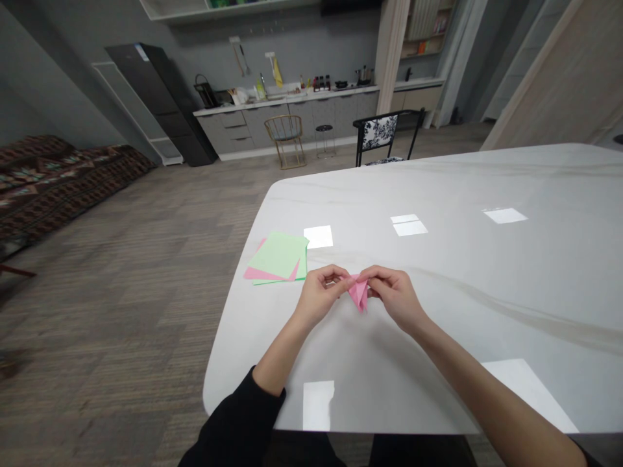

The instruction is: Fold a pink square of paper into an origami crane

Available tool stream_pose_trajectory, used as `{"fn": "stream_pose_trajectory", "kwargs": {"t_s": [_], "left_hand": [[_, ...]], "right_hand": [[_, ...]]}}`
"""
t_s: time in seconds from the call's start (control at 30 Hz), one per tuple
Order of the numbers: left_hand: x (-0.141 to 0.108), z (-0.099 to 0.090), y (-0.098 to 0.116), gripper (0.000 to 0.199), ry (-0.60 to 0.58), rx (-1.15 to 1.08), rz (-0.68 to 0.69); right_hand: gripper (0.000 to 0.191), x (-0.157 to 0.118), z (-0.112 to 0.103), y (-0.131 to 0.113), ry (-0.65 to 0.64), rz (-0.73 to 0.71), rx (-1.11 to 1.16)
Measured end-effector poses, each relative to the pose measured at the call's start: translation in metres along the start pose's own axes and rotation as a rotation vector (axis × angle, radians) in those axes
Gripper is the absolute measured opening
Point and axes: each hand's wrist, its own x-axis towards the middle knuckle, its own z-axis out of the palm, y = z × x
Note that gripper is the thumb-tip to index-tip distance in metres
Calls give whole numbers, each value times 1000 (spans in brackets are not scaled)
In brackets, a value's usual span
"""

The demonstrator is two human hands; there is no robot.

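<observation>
Black cloth sleeve covers the person's left arm at the bottom of the view, and the bare right forearm reaches in from the lower right corner. Both arms rest over a glossy white marble-veined table with a rounded corner. Near its left edge, the left hand and right hand meet around one folded pink paper, a small pointed shape with crisp creases. Left fingers and right fingers are curled and clamped on its upper corners, the two hands almost touching, while its tip hangs downward between them; whether that tip touches the table, I cannot tell. Just beside the left hand, by the table edge, lie two loose sheets: one flat square green paper over one pink paper, its corners poking out askew. Five pale rectangular light reflections shine on the polished surface. Beyond the far edge stand one black-framed chair with floral upholstery, one gold wire chair and one small round stool, before a run of grey cabinets. Woven carpet fills the floor, with a patterned sofa along the left.
</observation>
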Motion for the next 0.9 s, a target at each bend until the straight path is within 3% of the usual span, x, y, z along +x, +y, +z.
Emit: {"fn": "stream_pose_trajectory", "kwargs": {"t_s": [0.2, 0.3, 0.43, 0.53, 0.9], "left_hand": [[2, 5, -4, 33, 64, -78, -72], [2, 6, -4, 33, 62, -97, -78], [0, 6, -3, 32, -9, -51, -67], [-1, 6, 0, 44, -23, -30, -43], [1, 6, -5, 31, 110, -97, -121]], "right_hand": [[15, -5, 3, -5, -14, -35, -42], [38, -4, 6, -5, -1, 5, -46], [23, 0, 4, -2, 59, 0, -107], [22, 1, 2, -3, 66, -3, -160], [19, -2, 2, -1, 102, -54, -117]]}}
